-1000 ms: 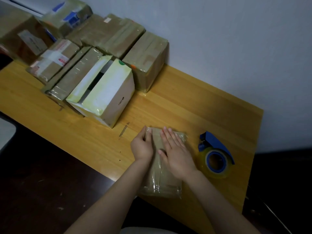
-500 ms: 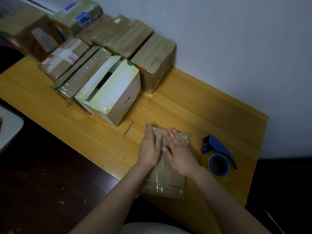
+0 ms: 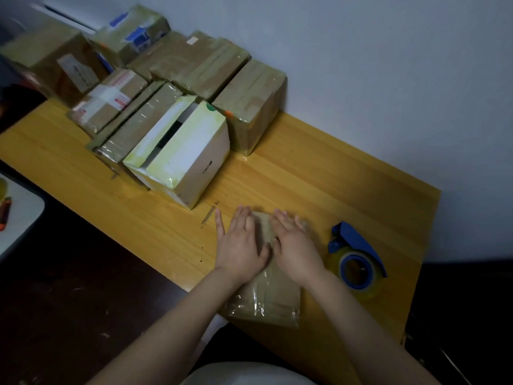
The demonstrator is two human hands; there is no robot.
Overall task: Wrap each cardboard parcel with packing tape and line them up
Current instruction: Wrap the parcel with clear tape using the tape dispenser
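A flat brown cardboard parcel (image 3: pixel 268 300), shiny with clear tape, lies at the near edge of the yellow wooden table (image 3: pixel 319 179). Both hands lie flat on its far half. My left hand (image 3: pixel 241 243) presses the left side with fingers straight and spread. My right hand (image 3: pixel 294 245) presses the right side, fingers straight. A blue tape dispenser (image 3: pixel 356 258) with a clear tape roll sits on the table just right of the parcel, untouched.
Several taped parcels stand in rows at the table's far left against the wall, among them a white box (image 3: pixel 180 151) and a brown block (image 3: pixel 251 107). A white surface (image 3: pixel 19 215) sits lower left. Dark floor lies beyond the table's edges.
My left hand has slid leftward across the parcel top, its fingers now spread over the left edge. The right hand stays flat in much the same place.
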